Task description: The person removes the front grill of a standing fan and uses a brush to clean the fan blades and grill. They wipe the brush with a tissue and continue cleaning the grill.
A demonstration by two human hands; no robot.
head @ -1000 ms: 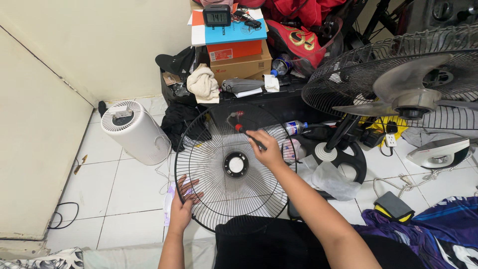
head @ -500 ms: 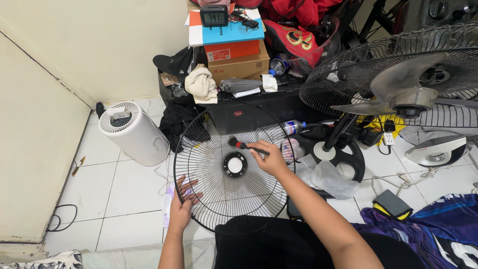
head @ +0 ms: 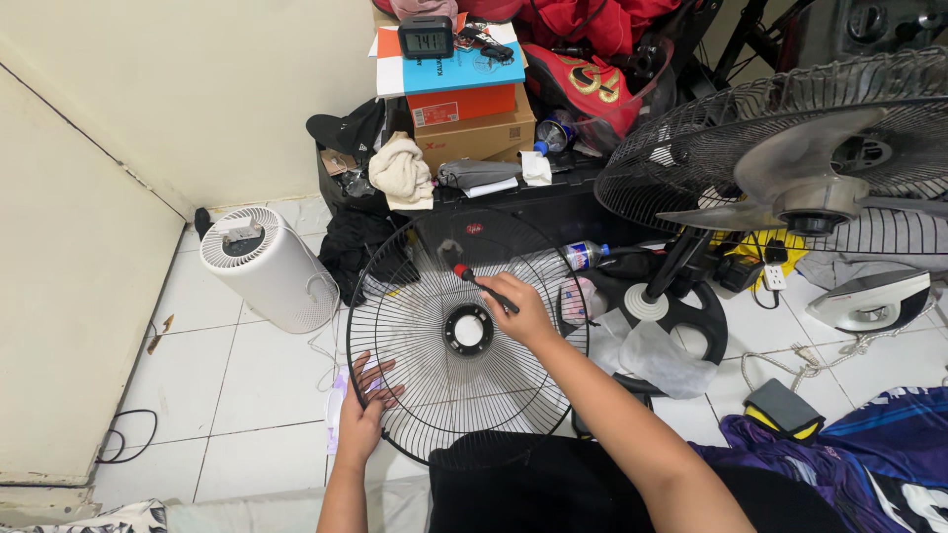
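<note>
Brush (head: 481,284) gripped in right hand (head: 525,311), long axis diagonal, bristles pointing up-left onto fan grille (head: 395,326); bristle tip blurred; left hand (head: 363,407) clasps grille's lower-left rim, fingers partly hidden behind wires; grille's bottom edge cut off by dark lap.

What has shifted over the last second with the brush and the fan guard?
The right hand swept the small brush down toward the guard's hub, then back up and left, so its bristles again lie on the upper wires. The left hand kept its grip on the lower left rim of the black fan guard, which barely moved.
</note>
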